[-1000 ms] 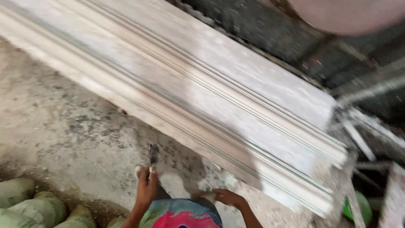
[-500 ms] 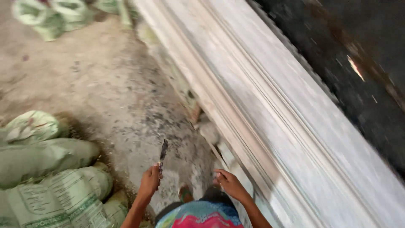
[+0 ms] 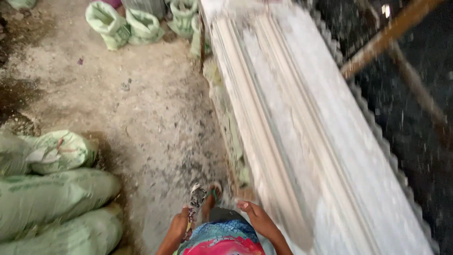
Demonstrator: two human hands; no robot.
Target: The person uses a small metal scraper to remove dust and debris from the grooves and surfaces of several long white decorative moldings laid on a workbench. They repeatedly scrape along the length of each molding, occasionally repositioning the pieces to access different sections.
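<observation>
My left hand [image 3: 178,225] is closed around a small plaster-crusted trowel [image 3: 196,198], its blade pointing away from me over the dusty floor. My right hand [image 3: 255,215] holds nothing; its fingers are loosely spread beside the near edge of a long white moulded plaster cornice [image 3: 302,127] that runs away from me on a bench. My foot in a sandal [image 3: 213,191] shows between the two hands.
Green filled sacks [image 3: 52,198] are stacked at the lower left, and more sacks [image 3: 122,26] stand at the far end. The concrete floor [image 3: 141,108] is dusty and stained. A wooden pole [image 3: 391,35] crosses the dark corrugated sheeting on the right.
The view has swung so the cornice now runs straight away from me. Both hands stay low in the frame, the left still gripping the trowel; more sacks have come into sight at the far end.
</observation>
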